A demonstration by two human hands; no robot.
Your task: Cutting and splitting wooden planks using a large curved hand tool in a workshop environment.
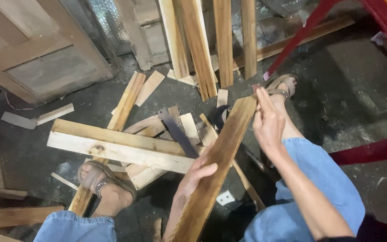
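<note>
Currently | step: brown plank [220, 154] held slanted over floor offcuts | left hand [193, 177] clamped mid-plank | right hand [268, 123] pinched top end | next: judged steady two-handed control.

A rough woodworking workshop: scrap planks [113, 145] litter the dirty concrete floor [354, 89] beside a wooden door [36, 49].

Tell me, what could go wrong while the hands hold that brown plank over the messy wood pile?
The brown plank looks rough, so the left hand or right hand might catch a splinter. The feet wear open sandals among loose wood offcuts, so a dropped plank could hurt toes. The left foot stands on a board, which might slip.
</note>
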